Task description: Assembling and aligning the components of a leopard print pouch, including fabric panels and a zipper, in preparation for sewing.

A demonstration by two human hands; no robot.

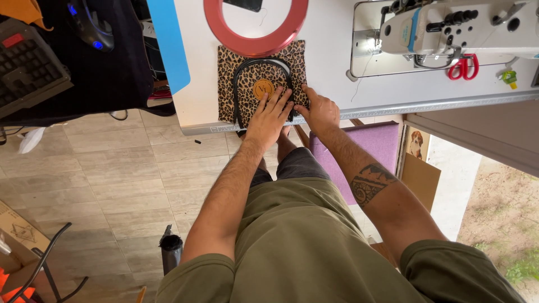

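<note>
Both of our hands rest flat on a leopard-print fabric piece (261, 84) at the near edge of the white worktable (331, 50). Our left hand (270, 115) lies palm down with its fingers spread apart, the fingertips reaching toward 12 o'clock and touching a small round tan patch (263, 88) at the middle of the fabric. Our right hand (319, 109) sits just beside it at 3 o'clock — fingers stretched out and pressed onto the right-hand lower corner of the fabric, gripping nothing. A black zipper strip (242, 84) arches over the patch, curving from the left side up across the top and down toward our fingers.

At 12 o'clock from the fabric, a red ring (255, 42) overlaps its far edge. Well apart at 2 o'clock stands a white sewing machine (466, 25), with red-handled scissors (463, 67) lying at its foot. A metal ruler edge (426, 105) runs along the table's near rim at 3 o'clock. At 9 o'clock a blue sheet (168, 39) hangs beside the table, and farther that way sit a black keyboard (28, 64) and a computer mouse (90, 25). Below the table, at 5 o'clock from our hands, a purple seat cushion (370, 148) shows — the tiled floor (112, 174) spreads to its left.
</note>
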